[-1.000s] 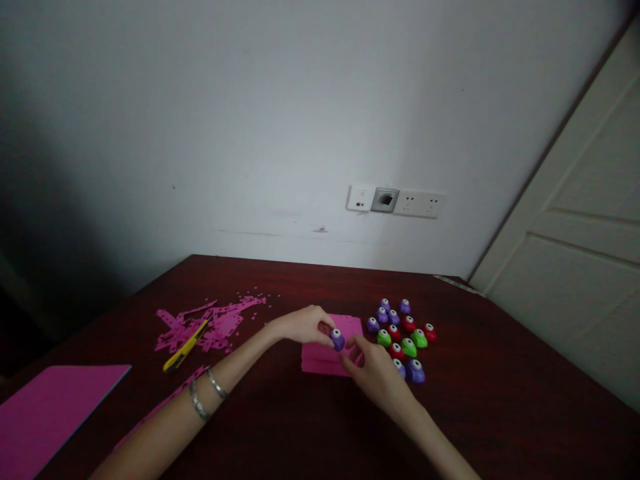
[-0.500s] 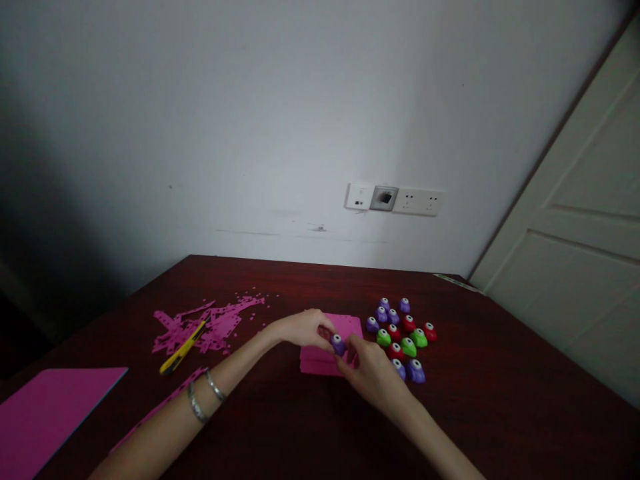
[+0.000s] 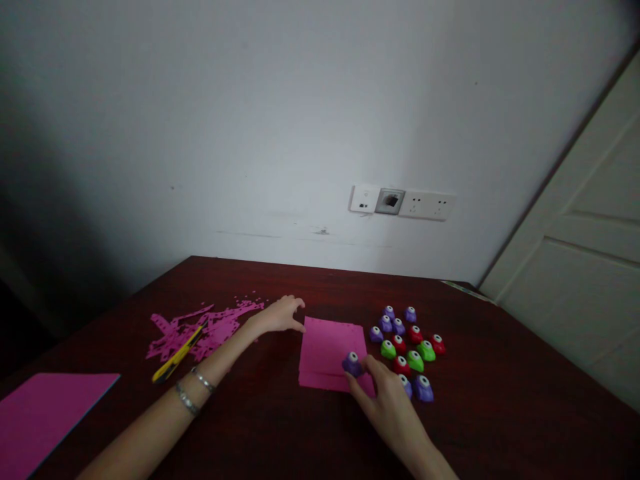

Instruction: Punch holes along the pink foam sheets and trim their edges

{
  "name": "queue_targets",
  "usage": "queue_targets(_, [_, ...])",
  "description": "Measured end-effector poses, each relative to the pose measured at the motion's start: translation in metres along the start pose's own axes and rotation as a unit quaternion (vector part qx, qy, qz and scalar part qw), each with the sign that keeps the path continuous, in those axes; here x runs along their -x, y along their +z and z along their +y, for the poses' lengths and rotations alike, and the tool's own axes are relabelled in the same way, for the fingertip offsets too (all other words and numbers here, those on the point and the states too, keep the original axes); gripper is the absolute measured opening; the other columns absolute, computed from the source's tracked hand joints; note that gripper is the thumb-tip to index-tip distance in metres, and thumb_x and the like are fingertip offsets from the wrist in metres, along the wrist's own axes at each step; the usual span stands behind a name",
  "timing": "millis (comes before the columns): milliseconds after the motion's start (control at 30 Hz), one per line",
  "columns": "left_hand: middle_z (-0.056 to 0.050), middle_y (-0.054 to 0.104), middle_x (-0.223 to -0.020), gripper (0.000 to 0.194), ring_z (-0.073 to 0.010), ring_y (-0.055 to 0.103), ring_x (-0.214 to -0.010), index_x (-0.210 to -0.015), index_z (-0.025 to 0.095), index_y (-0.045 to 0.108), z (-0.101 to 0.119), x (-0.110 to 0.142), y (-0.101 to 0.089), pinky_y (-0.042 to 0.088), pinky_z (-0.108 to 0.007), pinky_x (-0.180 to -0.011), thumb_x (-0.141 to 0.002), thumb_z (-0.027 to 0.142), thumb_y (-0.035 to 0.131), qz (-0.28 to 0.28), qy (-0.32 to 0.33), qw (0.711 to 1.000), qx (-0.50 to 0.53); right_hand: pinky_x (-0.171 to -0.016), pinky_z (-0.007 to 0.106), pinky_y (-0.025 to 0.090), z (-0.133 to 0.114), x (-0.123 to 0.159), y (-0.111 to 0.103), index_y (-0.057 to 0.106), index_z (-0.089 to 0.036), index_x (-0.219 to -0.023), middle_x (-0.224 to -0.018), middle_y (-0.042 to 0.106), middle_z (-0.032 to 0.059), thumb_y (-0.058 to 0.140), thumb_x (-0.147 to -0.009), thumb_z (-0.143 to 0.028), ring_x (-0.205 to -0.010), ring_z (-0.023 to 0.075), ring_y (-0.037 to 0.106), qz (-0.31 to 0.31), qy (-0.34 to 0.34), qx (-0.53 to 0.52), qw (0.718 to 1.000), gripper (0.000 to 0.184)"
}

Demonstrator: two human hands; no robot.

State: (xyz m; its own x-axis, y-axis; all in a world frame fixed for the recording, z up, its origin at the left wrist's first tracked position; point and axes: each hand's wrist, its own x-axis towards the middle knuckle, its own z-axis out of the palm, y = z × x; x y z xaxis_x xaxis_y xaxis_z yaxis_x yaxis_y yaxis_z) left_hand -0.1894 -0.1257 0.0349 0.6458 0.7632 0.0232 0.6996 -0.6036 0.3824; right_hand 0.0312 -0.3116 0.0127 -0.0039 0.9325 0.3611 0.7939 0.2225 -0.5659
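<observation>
A small stack of pink foam sheets lies on the dark red table. My right hand grips a purple craft punch at the stack's near right corner, fingers closed round it. My left hand rests beside the stack's far left corner, fingers loosely apart and holding nothing. Two bracelets sit on my left wrist.
A cluster of several purple, green and red punches sits right of the stack. Pink scraps and a yellow utility knife lie to the left. A large pink sheet is at the near left. A door stands on the right.
My left hand let go of the purple punch and moved left off the stack. My right hand carried the punch down to the stack's near right corner.
</observation>
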Motion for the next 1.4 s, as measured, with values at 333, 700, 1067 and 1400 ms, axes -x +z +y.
queue_targets(333, [-0.007,0.055,-0.089,0.031,-0.0209,0.051,-0.086,-0.090,0.018,0.065,-0.001,-0.005,0.017,0.038,-0.028,-0.073,-0.072,0.043,0.059,0.012,0.010,1.000,0.027,-0.064,0.028,0.045,0.000,0.003,0.006,0.052,-0.020,-0.081,-0.074,0.064,0.0036,0.046,-0.084,-0.030,-0.071,0.0198,0.063,-0.042,0.026,0.018,0.999,0.012])
queue_targets(700, [0.000,0.059,-0.059,0.013,-0.0120,0.056,-0.055,-0.073,0.013,0.057,-0.001,-0.016,0.036,0.040,-0.021,-0.053,-0.067,0.023,0.060,0.050,-0.025,0.958,0.282,-0.071,0.029,0.047,0.005,0.007,0.009,0.061,-0.020,-0.088,-0.084,0.066,0.0056,0.052,-0.080,-0.028,-0.081,0.0213,0.062,-0.023,0.023,0.022,0.999,0.014])
queue_targets(1067, [0.000,0.059,-0.055,0.014,-0.0103,0.053,-0.051,-0.077,0.010,0.064,0.004,-0.015,0.021,0.041,-0.021,-0.047,-0.067,0.018,0.058,0.018,-0.078,0.923,0.376,-0.064,0.027,0.049,-0.005,-0.008,-0.013,0.069,-0.017,-0.086,-0.081,0.069,0.0056,0.066,-0.069,-0.041,-0.072,0.0193,0.062,0.000,0.121,-0.298,0.947,0.030])
queue_targets(1400, [-0.002,0.058,-0.053,0.013,-0.0129,0.058,-0.050,-0.075,0.011,0.059,0.004,-0.010,0.016,0.046,-0.023,-0.045,-0.071,0.023,0.057,-0.021,-0.108,0.906,0.409,-0.055,0.029,0.054,-0.003,-0.013,-0.019,0.064,-0.015,-0.079,-0.071,0.069,0.0057,0.077,-0.054,-0.040,-0.066,0.0197,0.065,-0.017,0.298,-0.508,0.808,0.038])
